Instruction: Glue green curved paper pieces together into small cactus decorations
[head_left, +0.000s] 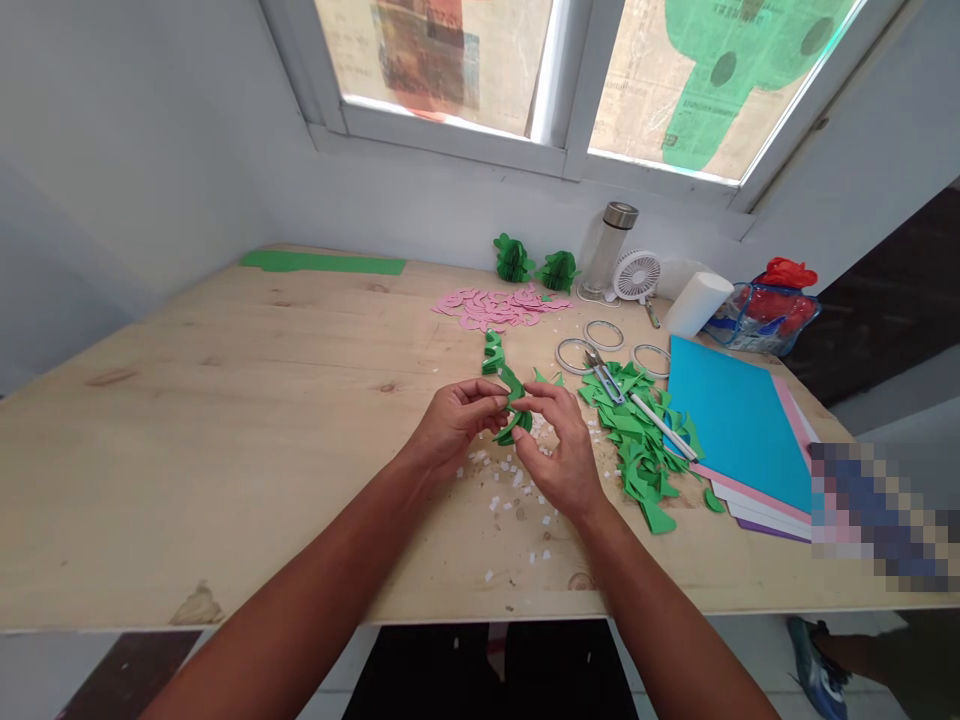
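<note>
A folded green paper piece (514, 428) is held between my two hands above the wooden table (300, 400). My left hand (459, 420) pinches its left side between thumb and fingers. My right hand (559, 440) touches it from the right, with index finger and thumb bent around its edge. Just beyond lies a small stack of green cut pieces (492, 352). Small white paper bits (510, 490) are scattered under and in front of my hands.
Pink cutouts (499, 306), two green paper shapes (513, 258), a bottle (606, 250) and a fan (637, 275) stand or lie behind. At right are green scraps (645, 450), snips (606, 378), tape rings (604, 335), coloured sheets (739, 425) and a person's leg (859, 655).
</note>
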